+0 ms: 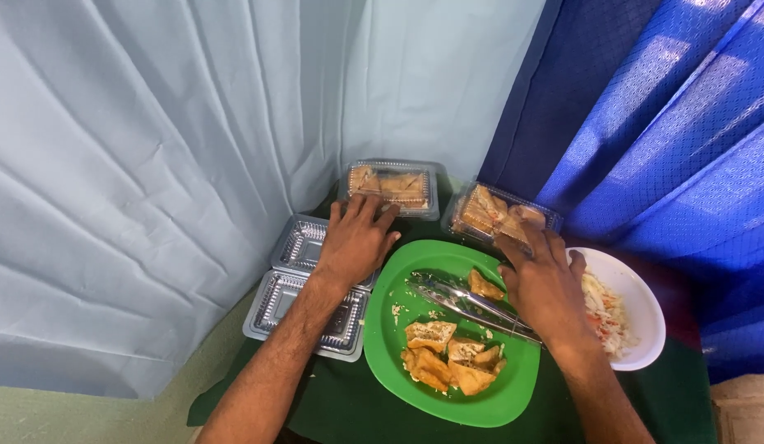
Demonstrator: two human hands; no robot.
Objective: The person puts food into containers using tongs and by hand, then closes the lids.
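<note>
**Two hands among packed snack boxes and a green plate**

Nearest the camera, at about 6 o'clock, a green plate [398, 362] sits on a dark green tablecloth [332, 411]. Fried pastry pieces [447, 362] are heaped on its near half, and one more piece [484, 285] lies toward its far rim. Metal tongs [460, 302] rest across the plate, their handle end running under the right hand.

At 9 o'clock from the plate, an open clear plastic box [291, 308] lies empty, both halves spread flat. At 3 o'clock from the plate stands a white bowl [641, 329] with shredded salad [604, 308] in it.

The left hand [355, 242] lies palm down with fingers spread, over the far half of the open box, its fingertips touching the near edge of a closed clear box of pastries [394, 187] at 12 o'clock. It grips nothing.

The right hand [544, 284] reaches out to 1 o'clock, fingers laid on the lid of a second closed box of pastries [489, 215]; whether it clasps the box cannot be told.

Beyond hang a pale blue curtain [152, 164] and, at the right, a deep blue curtain [669, 123].
</note>
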